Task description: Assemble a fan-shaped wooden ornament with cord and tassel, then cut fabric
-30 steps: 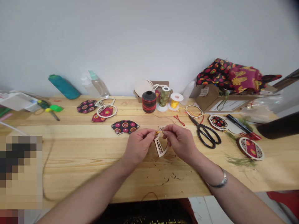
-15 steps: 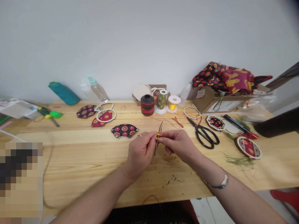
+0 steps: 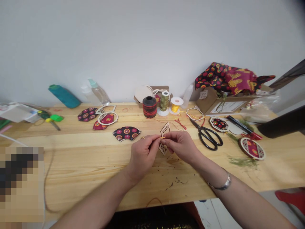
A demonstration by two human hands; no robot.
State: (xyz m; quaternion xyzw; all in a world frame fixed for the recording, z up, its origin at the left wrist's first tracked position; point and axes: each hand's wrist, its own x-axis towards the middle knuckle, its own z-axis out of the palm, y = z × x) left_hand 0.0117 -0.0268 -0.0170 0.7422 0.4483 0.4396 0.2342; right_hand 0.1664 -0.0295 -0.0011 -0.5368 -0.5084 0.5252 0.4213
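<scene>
In front of me, my left hand (image 3: 145,151) and my right hand (image 3: 182,144) meet fingertip to fingertip, both closed in a pinch. Between them stands a pale openwork wooden frame (image 3: 165,128), tilted on edge, its middle hidden behind my fingers. A short bit of yellow cord (image 3: 163,137) shows at the fingertips; which fingers grip it is hard to make out. Just left of my hands lies a fan-shaped patterned fabric piece (image 3: 126,133). Black-handled scissors (image 3: 209,137) rest to the right of my right hand.
Along the back stand a red-and-black thread spool (image 3: 149,107), a green spool (image 3: 164,101) and a yellow cord spool (image 3: 176,105). A cardboard box (image 3: 209,103) with patterned fabric (image 3: 221,78) is at the right. Finished-looking round ornament (image 3: 252,148) and dark scraps (image 3: 176,183) lie on the wooden table (image 3: 90,171).
The wooden frame has turned from nearly edge-on to show more of its cut-out face. My hands stay in about the same place, still pinched together.
</scene>
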